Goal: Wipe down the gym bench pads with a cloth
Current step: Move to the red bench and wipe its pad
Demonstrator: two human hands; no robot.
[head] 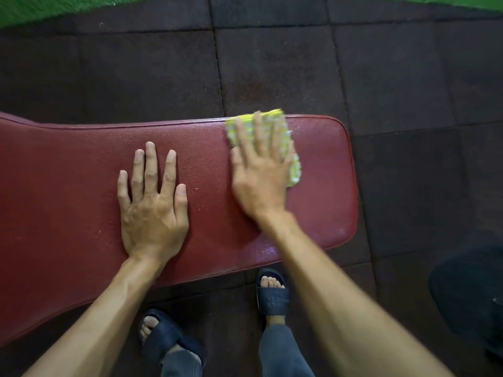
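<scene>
A dark red padded gym bench pad [68,191] runs across the view from the left edge to a rounded end at the right. My right hand [261,170] lies flat on a folded yellow-green checked cloth [292,164] near the pad's far right edge, fingers spread, and looks motion-blurred. The cloth shows around my fingertips and along the right side of my hand, the rest is hidden beneath the palm. My left hand [153,202] rests flat on the middle of the pad, fingers apart, holding nothing. Small droplets speckle the pad surface.
Dark rubber floor tiles [285,63] surround the bench. A green strip [40,9] runs along the top. My two feet in dark slide sandals [272,295] stand at the near side of the pad. A dark rounded object [471,295] sits at the lower right.
</scene>
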